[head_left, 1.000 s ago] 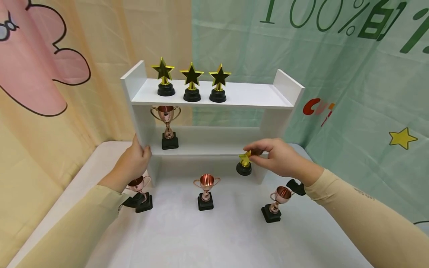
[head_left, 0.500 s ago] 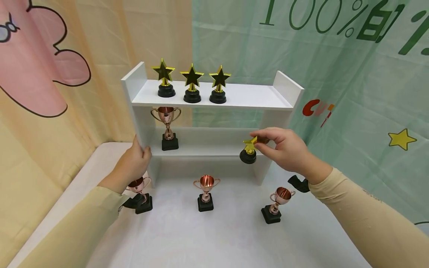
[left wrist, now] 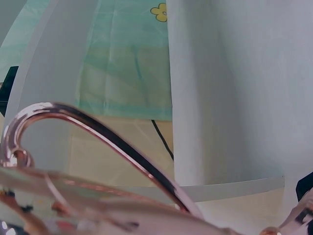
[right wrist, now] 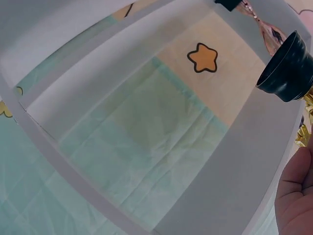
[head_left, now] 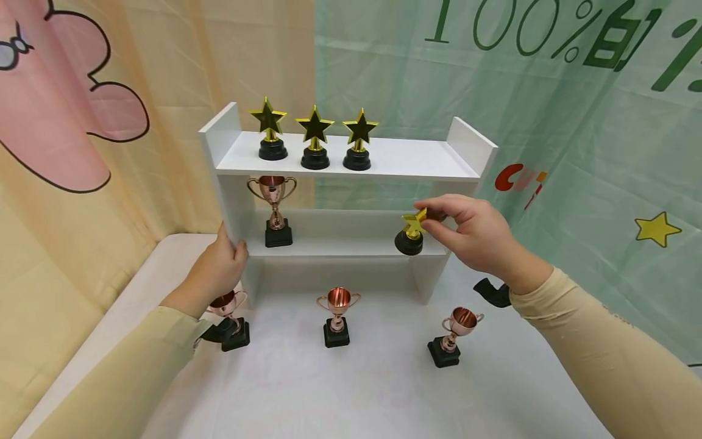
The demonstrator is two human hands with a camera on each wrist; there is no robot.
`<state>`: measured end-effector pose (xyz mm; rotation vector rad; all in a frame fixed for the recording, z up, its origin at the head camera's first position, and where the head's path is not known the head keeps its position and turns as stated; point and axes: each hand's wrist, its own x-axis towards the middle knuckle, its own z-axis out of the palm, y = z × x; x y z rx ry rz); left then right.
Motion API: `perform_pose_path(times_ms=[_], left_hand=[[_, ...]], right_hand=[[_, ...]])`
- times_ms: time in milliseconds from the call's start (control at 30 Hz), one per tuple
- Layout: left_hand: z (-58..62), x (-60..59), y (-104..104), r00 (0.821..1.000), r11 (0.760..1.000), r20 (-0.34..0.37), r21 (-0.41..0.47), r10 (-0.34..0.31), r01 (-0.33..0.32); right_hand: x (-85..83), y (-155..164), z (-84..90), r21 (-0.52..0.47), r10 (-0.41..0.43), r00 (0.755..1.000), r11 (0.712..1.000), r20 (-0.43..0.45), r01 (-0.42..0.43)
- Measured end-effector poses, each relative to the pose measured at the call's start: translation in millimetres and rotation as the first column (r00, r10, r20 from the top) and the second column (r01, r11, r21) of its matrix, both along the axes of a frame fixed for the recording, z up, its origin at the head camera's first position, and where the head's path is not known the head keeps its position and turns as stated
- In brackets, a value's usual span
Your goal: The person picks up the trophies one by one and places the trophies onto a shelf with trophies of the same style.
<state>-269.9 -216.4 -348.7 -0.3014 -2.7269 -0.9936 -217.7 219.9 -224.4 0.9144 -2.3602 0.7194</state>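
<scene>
My right hand (head_left: 471, 235) pinches a gold star trophy (head_left: 412, 230) by its star, its black base (right wrist: 288, 71) hanging just over the right end of the white shelf unit's (head_left: 384, 163) middle shelf. My left hand (head_left: 219, 265) grips the shelf unit's left side panel. Three gold star trophies (head_left: 314, 145) stand in a row on the top shelf. A copper cup trophy (head_left: 272, 207) stands on the middle shelf at the left. Three copper cup trophies stand on the white table: left (head_left: 229, 320), middle (head_left: 337, 316), right (head_left: 455, 335). The left wrist view is filled by a blurred copper cup rim (left wrist: 88, 161).
Printed cloth backdrops hang close behind and to both sides: cream and pink at left (head_left: 82, 122), green at right (head_left: 576, 122). The white table (head_left: 351, 390) spreads in front of the cups. The table's left edge (head_left: 99, 329) runs near my left sleeve.
My right hand has lifted the star trophy from in front of the shelf's lower opening up to the middle shelf's right end. The left hand has stayed on the side panel.
</scene>
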Motion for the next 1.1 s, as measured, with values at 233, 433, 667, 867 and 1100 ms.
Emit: perform_pose_path(times_ms=[233,433,667,867,1100], left_hand=[[0.0,0.3,0,1.000,1.000,-0.007,-0.001,0.000,0.000],[0.9,1.5,0,1.000,1.000,-0.002,-0.001,-0.001,0.001],[0.9,1.3,0,1.000,1.000,-0.005,-0.001,-0.003,0.003],[0.3,0.9,0,1.000,1.000,-0.004,0.002,-0.006,0.006],[0.0,0.4,1,1.000,1.000,-0.019,-0.005,-0.001,0.001]], right_hand=[[-1.5,1,6.0,-0.004,-0.006,0.999,1.000,-0.032,0.006],[-2.3,1,10.2,-0.010,-0.013,0.999,1.000,-0.040,0.013],[-2.8,1,20.5,-0.050,-0.027,0.998,0.998,-0.056,0.025],[-4.0,1,33.4,-0.089,-0.037,0.997,0.996,-0.064,0.032],[-6.4,-1,49.1,-0.127,-0.065,0.994,0.990,-0.086,0.054]])
